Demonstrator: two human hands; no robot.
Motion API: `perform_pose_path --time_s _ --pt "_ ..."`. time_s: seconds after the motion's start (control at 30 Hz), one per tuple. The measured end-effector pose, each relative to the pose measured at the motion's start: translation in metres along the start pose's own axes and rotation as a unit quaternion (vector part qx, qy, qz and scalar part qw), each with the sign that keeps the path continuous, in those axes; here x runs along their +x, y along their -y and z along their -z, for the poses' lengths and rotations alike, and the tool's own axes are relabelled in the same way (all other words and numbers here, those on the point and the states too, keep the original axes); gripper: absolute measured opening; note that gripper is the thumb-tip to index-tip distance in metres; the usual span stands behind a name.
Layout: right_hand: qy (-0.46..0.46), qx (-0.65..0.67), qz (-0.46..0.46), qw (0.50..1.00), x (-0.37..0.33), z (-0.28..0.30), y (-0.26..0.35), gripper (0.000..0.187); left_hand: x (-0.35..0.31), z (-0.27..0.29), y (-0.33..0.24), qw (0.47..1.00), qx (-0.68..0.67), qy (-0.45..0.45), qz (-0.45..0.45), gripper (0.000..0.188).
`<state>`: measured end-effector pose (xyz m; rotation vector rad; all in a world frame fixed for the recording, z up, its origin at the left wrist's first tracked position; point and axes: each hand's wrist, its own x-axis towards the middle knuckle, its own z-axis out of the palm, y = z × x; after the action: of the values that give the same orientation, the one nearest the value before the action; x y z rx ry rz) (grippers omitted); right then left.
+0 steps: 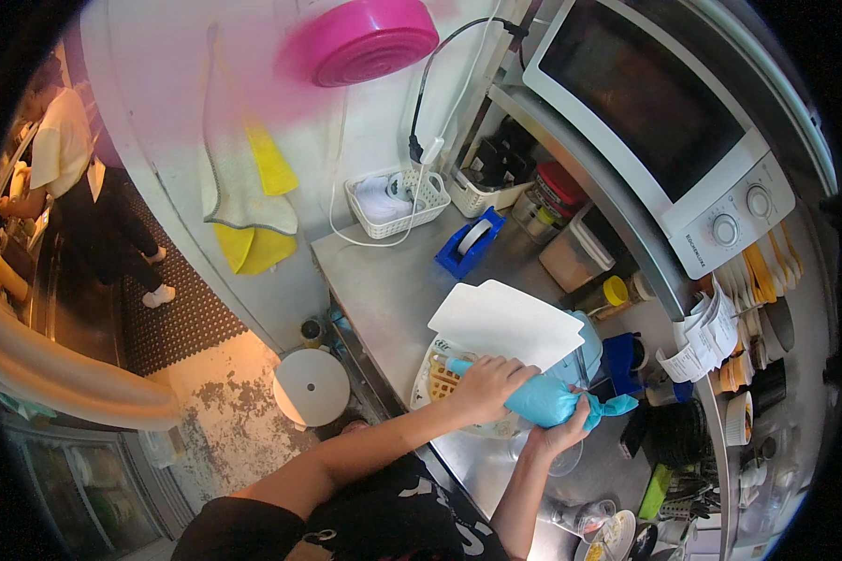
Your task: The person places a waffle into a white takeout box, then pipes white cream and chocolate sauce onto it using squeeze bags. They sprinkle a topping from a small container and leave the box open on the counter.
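Observation:
A plump blue piping bag [540,402] lies slantwise between my hands, its narrow tip to the left and its twisted tail to the right. My left hand [492,387] wraps round the bag near the tip. At the other end my right hand [567,431] grips it just below the twist. Beneath the tip a golden waffle [442,379] shows in part on a white patterned plate or wrapper [423,385]; my left hand and forearm cover much of it. White card sheets [505,323] stand or lie just behind the waffle.
A blue tape dispenser [470,243] and a white basket [398,217] stand on the steel counter [365,280]. A microwave [660,122] overhangs the right on a shelf. A clear cup [585,516] and a plate of food [613,538] are at lower right. A person [75,178] stands far left.

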<state>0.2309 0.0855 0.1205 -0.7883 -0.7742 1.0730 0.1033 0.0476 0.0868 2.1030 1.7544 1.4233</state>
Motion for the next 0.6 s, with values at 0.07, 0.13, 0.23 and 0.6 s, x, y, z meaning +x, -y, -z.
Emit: perform_pose_path --time_s 0.07,0.13,0.23,0.6 --pt "-0.008 -0.007 -0.003 1.000 -0.001 -0.003 0.001 0.014 0.000 0.000 0.002 1.000 -0.005 0.008 0.006 0.065" --pt "-0.007 -0.004 -0.004 1.000 -0.003 -0.006 0.002 0.014 0.000 0.000 0.003 1.000 -0.012 0.009 0.005 0.066" --pt "-0.020 -0.015 -0.004 1.000 -0.005 -0.011 0.003 0.014 0.000 0.001 0.004 1.000 -0.020 0.004 0.005 0.068" --pt "-0.051 -0.037 0.008 0.998 -0.009 -0.019 0.002 0.013 0.002 0.006 0.008 0.999 -0.033 0.031 0.013 0.069"
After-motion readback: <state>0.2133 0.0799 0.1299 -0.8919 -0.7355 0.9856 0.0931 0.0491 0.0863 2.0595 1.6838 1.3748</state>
